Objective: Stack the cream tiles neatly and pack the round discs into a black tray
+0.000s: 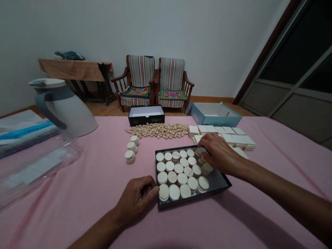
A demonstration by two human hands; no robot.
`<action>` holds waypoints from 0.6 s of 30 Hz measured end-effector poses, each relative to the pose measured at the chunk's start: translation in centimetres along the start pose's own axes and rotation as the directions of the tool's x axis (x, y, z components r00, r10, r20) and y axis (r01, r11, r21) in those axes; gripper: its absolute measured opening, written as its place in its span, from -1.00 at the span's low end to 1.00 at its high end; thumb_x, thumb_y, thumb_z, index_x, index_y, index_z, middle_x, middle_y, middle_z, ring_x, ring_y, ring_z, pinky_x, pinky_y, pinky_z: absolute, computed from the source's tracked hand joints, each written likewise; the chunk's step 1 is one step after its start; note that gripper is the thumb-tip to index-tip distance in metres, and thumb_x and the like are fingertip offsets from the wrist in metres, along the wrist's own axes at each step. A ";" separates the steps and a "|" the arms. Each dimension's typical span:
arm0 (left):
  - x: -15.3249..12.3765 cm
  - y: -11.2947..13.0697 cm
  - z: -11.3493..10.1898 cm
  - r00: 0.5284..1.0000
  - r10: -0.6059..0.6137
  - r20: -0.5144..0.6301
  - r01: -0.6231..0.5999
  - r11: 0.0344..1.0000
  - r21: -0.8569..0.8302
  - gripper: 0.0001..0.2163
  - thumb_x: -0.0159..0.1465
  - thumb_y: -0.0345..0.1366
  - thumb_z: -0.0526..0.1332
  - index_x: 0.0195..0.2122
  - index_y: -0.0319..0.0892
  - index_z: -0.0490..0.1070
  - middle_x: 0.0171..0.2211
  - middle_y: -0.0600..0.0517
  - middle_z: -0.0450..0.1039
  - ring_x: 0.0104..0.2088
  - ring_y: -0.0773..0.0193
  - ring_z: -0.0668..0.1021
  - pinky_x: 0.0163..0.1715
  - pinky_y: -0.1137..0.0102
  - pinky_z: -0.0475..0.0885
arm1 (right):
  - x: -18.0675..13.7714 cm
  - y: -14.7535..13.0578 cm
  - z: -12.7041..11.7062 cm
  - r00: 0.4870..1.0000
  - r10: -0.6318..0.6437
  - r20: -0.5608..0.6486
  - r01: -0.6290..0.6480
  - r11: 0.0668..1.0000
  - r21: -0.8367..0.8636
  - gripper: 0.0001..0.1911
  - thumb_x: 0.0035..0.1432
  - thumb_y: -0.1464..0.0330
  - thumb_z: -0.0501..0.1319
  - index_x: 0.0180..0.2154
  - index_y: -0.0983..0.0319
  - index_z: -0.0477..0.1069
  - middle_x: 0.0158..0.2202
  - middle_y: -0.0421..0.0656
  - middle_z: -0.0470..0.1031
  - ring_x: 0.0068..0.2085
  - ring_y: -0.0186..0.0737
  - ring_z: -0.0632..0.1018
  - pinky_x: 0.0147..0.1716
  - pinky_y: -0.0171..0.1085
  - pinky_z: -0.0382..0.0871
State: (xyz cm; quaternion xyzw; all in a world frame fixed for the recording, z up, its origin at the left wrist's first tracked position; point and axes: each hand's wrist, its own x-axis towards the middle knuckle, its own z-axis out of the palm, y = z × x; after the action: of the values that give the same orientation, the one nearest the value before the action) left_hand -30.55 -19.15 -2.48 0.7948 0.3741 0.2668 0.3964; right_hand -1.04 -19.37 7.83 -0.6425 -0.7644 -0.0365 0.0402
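A shallow black tray (223, 182) lies on the pink cloth, filled over most of its floor with short stacks of round, pale wooden discs (182, 178). Its right front part shows bare dark floor. My left hand (137, 195) rests at the tray's left wall, fingers curled, with thumb and forefinger against the rim. Over the back right corner bends my right hand (218, 152), its thumb and fingers closed around discs there; the fingertips are partly hidden. To the left of the tray stand three small stacks of discs (129, 156).
Behind the tray lie a heap of small wooden beads (160, 130) and stacked square wooden tiles (233, 138). An open black box (146, 120) and a blue box (216, 119) stand at the far edge. A jug (70, 110) and clear plastic packaging (44, 166) are on the left.
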 end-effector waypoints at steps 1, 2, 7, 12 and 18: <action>0.0 0.1 0.0 0.997 -0.020 -0.070 0.019 1.000 -0.012 -0.67 0.28 -0.13 0.08 -0.55 -0.21 0.26 -0.63 0.12 0.18 -0.60 0.41 0.26 -0.59 0.50 0.14 | 0.3 -0.7 -0.1 0.999 -0.030 -0.028 0.031 0.999 0.033 -0.79 0.05 0.48 0.13 -0.25 0.27 0.46 -0.20 0.01 0.40 -0.10 -0.04 0.35 -0.15 -0.16 0.21; -0.1 0.2 0.0 0.986 -0.049 -0.157 0.042 0.998 -0.044 -0.66 0.29 -0.13 0.08 -0.57 -0.21 0.25 -0.64 0.12 0.19 -0.60 0.41 0.28 -0.59 0.50 0.16 | 0.6 -1.6 -0.2 0.997 -0.063 -0.053 0.066 0.996 0.066 -0.80 0.06 0.47 0.13 -0.24 0.27 0.45 -0.20 0.00 0.40 -0.11 -0.05 0.36 -0.15 -0.16 0.21; 0.3 0.2 -1.1 0.765 -0.329 -0.554 0.007 0.864 -0.503 -0.70 0.32 -0.09 0.02 -0.46 -0.18 0.27 -0.68 0.17 0.18 -0.72 0.44 0.23 -0.75 0.56 0.14 | 3.1 -6.7 0.2 0.974 -0.206 -0.095 0.221 0.959 0.177 -0.77 0.10 0.45 0.13 -0.17 0.29 0.42 -0.19 -0.01 0.40 -0.11 -0.09 0.39 -0.15 -0.18 0.24; 1.1 -0.4 -3.5 0.567 -0.416 -0.711 -0.171 0.784 -0.596 -0.83 0.28 -0.18 0.07 -0.34 -0.15 0.30 -0.58 0.16 0.30 -0.73 0.45 0.29 -0.83 0.59 0.17 | 6.9 -11.6 0.6 0.933 -0.360 -0.022 0.359 0.919 0.163 -0.71 0.05 0.47 0.15 -0.12 0.32 0.36 -0.15 0.01 0.40 -0.11 -0.11 0.42 -0.19 -0.21 0.27; 1.3 -0.9 -4.0 0.548 -0.457 -0.701 -0.187 0.750 -0.635 -0.83 0.25 -0.17 0.08 -0.26 -0.14 0.31 -0.57 0.17 0.32 -0.74 0.45 0.30 -0.86 0.61 0.14 | 13.4 -14.7 1.9 0.906 -0.422 0.030 0.419 0.905 0.073 -0.59 0.02 0.55 0.15 -0.03 0.33 0.30 -0.06 0.07 0.36 -0.04 -0.08 0.41 -0.15 -0.21 0.30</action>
State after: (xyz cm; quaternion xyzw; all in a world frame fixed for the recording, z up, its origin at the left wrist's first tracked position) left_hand -33.09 -16.02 -0.90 0.3515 0.4630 0.6836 0.4414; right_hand -17.81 -8.52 7.36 -0.4615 -0.8864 -0.0048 0.0351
